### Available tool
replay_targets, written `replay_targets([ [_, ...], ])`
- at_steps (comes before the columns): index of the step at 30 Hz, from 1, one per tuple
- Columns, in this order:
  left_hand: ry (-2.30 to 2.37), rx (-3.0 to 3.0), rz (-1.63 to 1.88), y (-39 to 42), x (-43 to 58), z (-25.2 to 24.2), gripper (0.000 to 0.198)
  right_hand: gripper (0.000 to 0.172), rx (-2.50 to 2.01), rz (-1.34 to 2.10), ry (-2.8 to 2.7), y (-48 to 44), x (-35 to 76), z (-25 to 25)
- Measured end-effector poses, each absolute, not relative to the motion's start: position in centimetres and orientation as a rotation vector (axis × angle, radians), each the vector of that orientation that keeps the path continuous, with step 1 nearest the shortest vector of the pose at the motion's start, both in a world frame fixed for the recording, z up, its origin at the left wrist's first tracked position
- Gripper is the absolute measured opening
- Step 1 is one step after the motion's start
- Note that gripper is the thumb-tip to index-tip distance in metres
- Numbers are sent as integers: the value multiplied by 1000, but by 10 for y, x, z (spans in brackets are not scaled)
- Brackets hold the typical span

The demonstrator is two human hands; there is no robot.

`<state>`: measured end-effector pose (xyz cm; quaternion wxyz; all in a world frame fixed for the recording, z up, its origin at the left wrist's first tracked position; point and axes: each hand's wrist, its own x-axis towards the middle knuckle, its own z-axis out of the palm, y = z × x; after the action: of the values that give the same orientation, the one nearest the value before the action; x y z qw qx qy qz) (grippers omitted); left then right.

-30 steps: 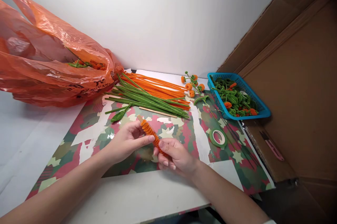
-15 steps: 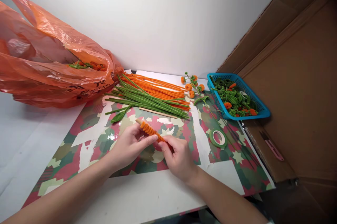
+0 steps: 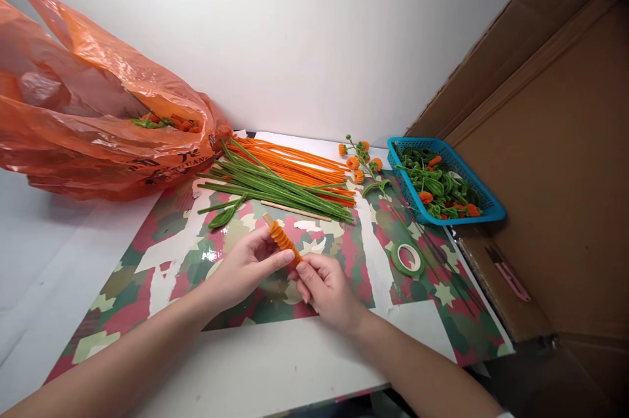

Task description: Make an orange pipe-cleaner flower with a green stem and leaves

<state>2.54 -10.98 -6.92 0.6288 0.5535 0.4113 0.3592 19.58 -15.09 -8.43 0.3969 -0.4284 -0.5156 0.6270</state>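
Left grip (image 3: 248, 270) and right grip (image 3: 331, 288) clamped on orange-wrapped stick (image 3: 284, 239), forearms (image 3: 147, 333) slanted inward.

a camouflage-patterned tabletop (image 3: 147, 234) bears orange stems (image 3: 295, 157), green stems (image 3: 278, 186), a leaf (image 3: 223, 216), a stick (image 3: 295, 211), green tape (image 3: 394, 257) and a blue basket (image 3: 493, 214)

Both your hands bare here, L hand (image 3: 253, 267) & R hand (image 3: 328, 284); forearms (image 3: 147, 342) bare too, w/ a tiny white edge (image 3: 504, 415), poss. sleeve, btm R.
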Motion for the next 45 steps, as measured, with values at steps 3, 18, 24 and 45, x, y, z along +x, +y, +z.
replay_targets([
  [3,867,1226,781,-108,22,-74,28,45,-953,1831,-1105,-149,195,-87],
  [18,843,1457,661,-104,18,-71,21,47,-856,1963,-946,-145,195,-82],
  [24,903,1399,626,-110,21,-65,25,47,-1000,1787,-1163,-146,200,-83],
  [45,733,1480,620,-106,17,-67,20,44,-760,2209,-754,-146,200,-76],
])
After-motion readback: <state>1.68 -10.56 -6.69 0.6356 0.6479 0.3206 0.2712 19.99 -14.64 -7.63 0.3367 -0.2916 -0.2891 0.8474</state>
